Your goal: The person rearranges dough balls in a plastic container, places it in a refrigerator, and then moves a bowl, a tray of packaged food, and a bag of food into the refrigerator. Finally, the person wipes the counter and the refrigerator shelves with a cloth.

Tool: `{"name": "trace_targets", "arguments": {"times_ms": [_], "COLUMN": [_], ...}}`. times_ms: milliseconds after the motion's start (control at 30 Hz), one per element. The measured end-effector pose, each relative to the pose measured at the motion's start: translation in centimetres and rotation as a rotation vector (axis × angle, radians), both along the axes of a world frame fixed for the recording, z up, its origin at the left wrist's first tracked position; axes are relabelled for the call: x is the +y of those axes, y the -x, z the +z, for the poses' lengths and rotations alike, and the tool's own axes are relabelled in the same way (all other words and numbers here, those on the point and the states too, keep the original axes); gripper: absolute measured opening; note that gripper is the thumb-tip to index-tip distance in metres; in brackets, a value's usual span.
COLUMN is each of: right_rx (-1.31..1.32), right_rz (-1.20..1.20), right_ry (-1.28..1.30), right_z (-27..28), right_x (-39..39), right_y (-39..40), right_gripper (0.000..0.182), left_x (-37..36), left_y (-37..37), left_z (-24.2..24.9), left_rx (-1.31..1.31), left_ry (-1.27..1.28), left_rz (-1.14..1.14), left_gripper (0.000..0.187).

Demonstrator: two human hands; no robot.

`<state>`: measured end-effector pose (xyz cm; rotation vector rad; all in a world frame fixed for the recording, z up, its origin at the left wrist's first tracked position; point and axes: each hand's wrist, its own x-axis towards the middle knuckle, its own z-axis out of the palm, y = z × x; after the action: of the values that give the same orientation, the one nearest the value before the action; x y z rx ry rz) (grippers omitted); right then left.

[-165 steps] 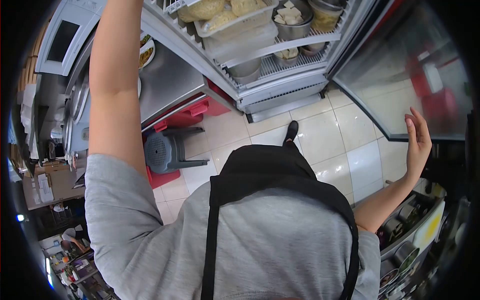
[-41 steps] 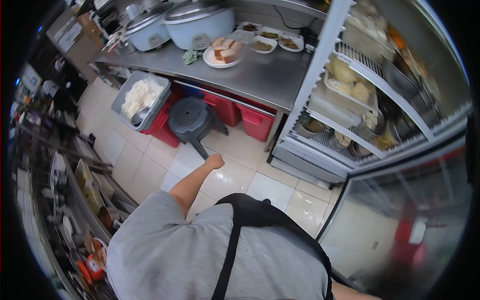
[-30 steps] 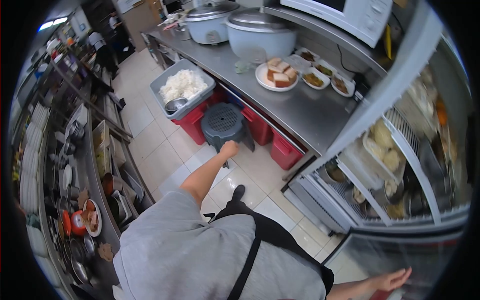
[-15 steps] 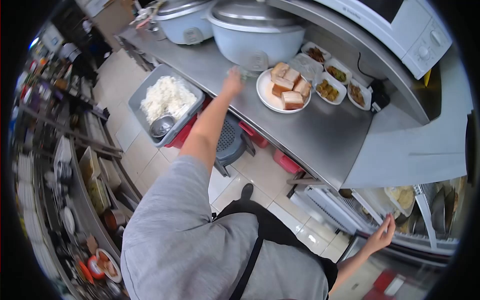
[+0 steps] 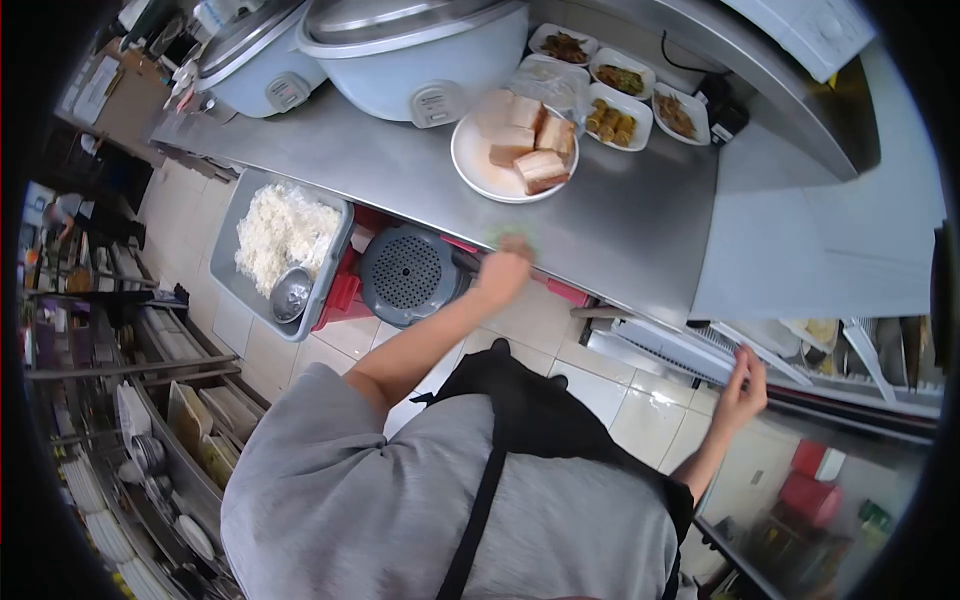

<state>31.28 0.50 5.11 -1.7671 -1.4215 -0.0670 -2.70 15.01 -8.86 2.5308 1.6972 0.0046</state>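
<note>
Green cloth (image 5: 512,238), blurred and bunched, sits under the left hand (image 5: 503,272) at the near edge of the steel desk (image 5: 640,215); the hand is clenched on it, pressed to the metal. At 12 o'clock from the cloth stands a white plate (image 5: 480,165) of pale cut blocks, and beyond that a big rice cooker (image 5: 410,50); at 1 o'clock three small dishes (image 5: 620,100) of food sit near the back wall. The desk around the cloth looks bare and dry, so the wiping seems barely begun, with most of the surface left to cover. At 9 o'clock, below the desk's edge, a grey stool (image 5: 408,275) stands beside a grey tub (image 5: 232,260) of cooked rice. At 4 o'clock the right hand (image 5: 742,385) curls on the fridge door edge (image 5: 780,370), the door nearly shut.
</note>
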Motion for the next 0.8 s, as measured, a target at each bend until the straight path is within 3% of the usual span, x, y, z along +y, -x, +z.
{"name": "trace_targets", "arguments": {"times_ms": [33,100,133,200,300,400,433,500,567,700,767,800], "right_rx": [0.025,0.058,0.212,0.36,1.207,2.13,2.132,2.137,1.896,1.03,0.246,-0.01], "right_rz": [0.048,0.099,0.16,0.217,0.289,0.396,0.388,0.387,0.487,0.302,0.242,0.193], "right_ry": [0.015,0.018,0.049,0.071,0.27,0.413,0.388,0.335,0.203,0.109,0.604,0.644], "right_z": [0.1,-0.4,-1.3,-3.6,-7.5,-5.0,-4.9,-4.7,-4.3,-1.4,-0.5,-2.3], "right_x": [0.4,1.1,1.3,1.1,0.3,0.9,1.6,3.4,6.5,15.6,21.2,24.6], "right_y": [1.3,3.1,3.5,4.0,4.8,7.7,7.5,6.7,4.5,1.0,-1.0,-2.0], "right_gripper": [0.013,0.013,0.013,0.013,0.031,0.053,0.053,0.056,0.055,0.042,0.039,0.04], "left_x": [-0.1,0.5,1.3,3.2,1.6,-3.1,-4.3,-6.5,-6.5,-5.6,-5.5,-5.7], "left_y": [-2.3,-5.8,-6.6,-8.0,-9.7,-11.9,-12.1,-11.6,-10.1,-5.2,-3.0,-2.0], "left_z": [-2.5,-0.6,-0.2,1.2,7.2,10.2,10.9,13.1,13.4,13.9,13.6,13.4], "left_rx": [-0.27,-0.714,-0.71,-1.114,-1.165,-1.092,-1.017,-0.953,-0.992,-1.022,-1.027,-1.033], "left_ry": [-0.073,0.182,0.182,0.402,0.39,0.732,0.89,0.543,0.522,0.665,0.694,0.7], "left_rz": [-0.034,-0.144,-0.145,-0.023,-0.088,-0.364,-0.495,-0.698,-0.665,-0.392,-0.345,-0.278], "left_gripper": [0.016,0.015,0.015,0.014,0.014,0.019,0.022,0.027,0.028,0.028,0.027,0.026]}}
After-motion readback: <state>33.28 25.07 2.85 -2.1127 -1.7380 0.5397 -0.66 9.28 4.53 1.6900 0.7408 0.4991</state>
